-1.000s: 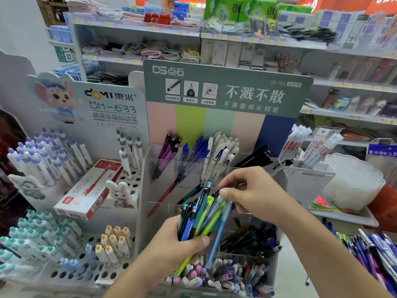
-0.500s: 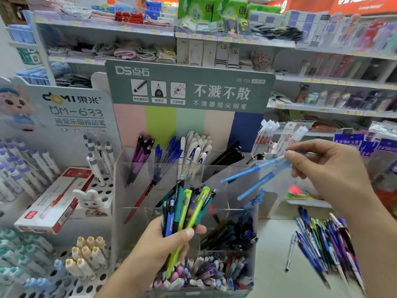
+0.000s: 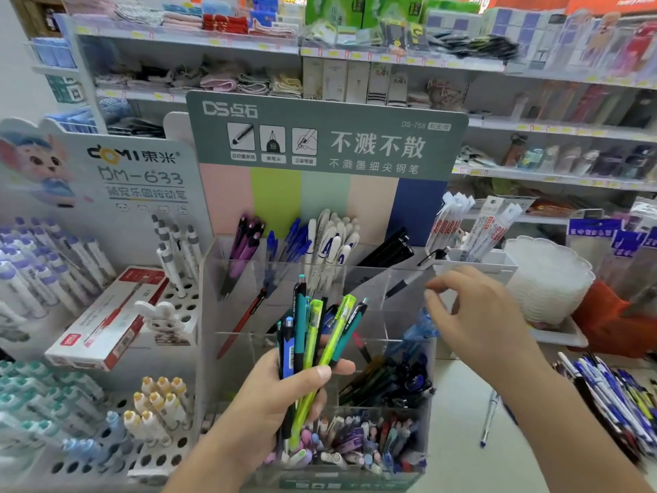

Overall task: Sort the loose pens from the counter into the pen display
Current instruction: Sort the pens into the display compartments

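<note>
My left hand (image 3: 270, 396) clamps the pen bundle (image 3: 313, 336) upright; my right hand (image 3: 473, 314), fingers apart and empty, hovers just right of it

Both my hands up in front, left gripping, right loose

My left hand (image 3: 281, 396) rises from the lower centre, fingers and thumb curled round a bundle, thumb across the front; my right hand (image 3: 476, 322) reaches in from the lower right, back upward, fingers loosely spread, holding nothing.

Bright, even shop light; wide-angle bending at edges, motion blur throughout.
</note>
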